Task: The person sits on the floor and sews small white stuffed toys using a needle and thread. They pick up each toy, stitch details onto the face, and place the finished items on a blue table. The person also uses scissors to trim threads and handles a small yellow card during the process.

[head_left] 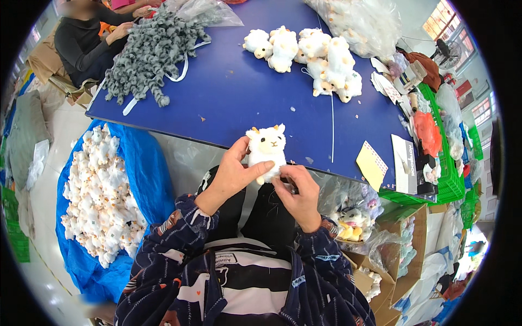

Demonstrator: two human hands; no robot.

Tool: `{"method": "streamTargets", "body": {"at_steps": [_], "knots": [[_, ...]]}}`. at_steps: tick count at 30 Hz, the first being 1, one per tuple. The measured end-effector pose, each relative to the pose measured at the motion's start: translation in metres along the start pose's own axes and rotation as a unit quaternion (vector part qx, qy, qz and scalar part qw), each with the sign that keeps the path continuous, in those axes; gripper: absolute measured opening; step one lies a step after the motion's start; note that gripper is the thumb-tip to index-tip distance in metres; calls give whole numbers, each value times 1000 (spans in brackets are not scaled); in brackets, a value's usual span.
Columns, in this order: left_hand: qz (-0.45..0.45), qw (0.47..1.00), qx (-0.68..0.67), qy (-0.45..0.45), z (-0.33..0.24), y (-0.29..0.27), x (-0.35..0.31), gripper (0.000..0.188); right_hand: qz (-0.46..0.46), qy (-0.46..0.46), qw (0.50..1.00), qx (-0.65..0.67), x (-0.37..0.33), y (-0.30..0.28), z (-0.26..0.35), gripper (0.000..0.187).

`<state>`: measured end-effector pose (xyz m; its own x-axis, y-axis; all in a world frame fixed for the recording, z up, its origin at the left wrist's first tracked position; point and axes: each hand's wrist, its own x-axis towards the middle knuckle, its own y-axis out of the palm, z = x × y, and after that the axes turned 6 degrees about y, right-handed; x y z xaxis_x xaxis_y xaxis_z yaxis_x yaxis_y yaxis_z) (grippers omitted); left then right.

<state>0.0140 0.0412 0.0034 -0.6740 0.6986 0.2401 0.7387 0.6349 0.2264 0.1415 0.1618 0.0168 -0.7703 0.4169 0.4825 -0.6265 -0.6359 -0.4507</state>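
A small white plush sheep [270,142] with tan horns faces up between my hands, just off the near edge of the blue table [239,103]. My left hand [232,173] grips it from the left, thumb across its belly. At its lower right side, my right hand [298,194] pinches the plush with thumb and fingertips; whatever lies between those fingertips is too small to make out. Several similar white plush toys [340,62] lie in a cluster on the far part of the table.
Left of me stands a blue bag [155,163] full of white plush pieces. Grey curly plush pieces [149,54] are heaped at the table's far left, beside a seated person [81,43]. Yellow card [372,164] lies at the right edge. Cardboard boxes [410,255] and a green crate [448,157] stand right.
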Motion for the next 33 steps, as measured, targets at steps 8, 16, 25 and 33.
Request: {"method": "streamTargets", "body": {"at_steps": [8,16,25,33], "knots": [[-17,998,-57,-30,11,-2,-6,41,29,-47,996,-65,-14,7,-8,37],[16,999,25,-20,9,-5,-15,45,8,76,997,15,-4,-18,10,13],[10,879,437,191,-17,24,-18,60,73,-102,963,-240,16,-18,38,41],[58,939,328,83,-18,11,-18,65,-97,219,961,136,30,-48,4,14]]}}
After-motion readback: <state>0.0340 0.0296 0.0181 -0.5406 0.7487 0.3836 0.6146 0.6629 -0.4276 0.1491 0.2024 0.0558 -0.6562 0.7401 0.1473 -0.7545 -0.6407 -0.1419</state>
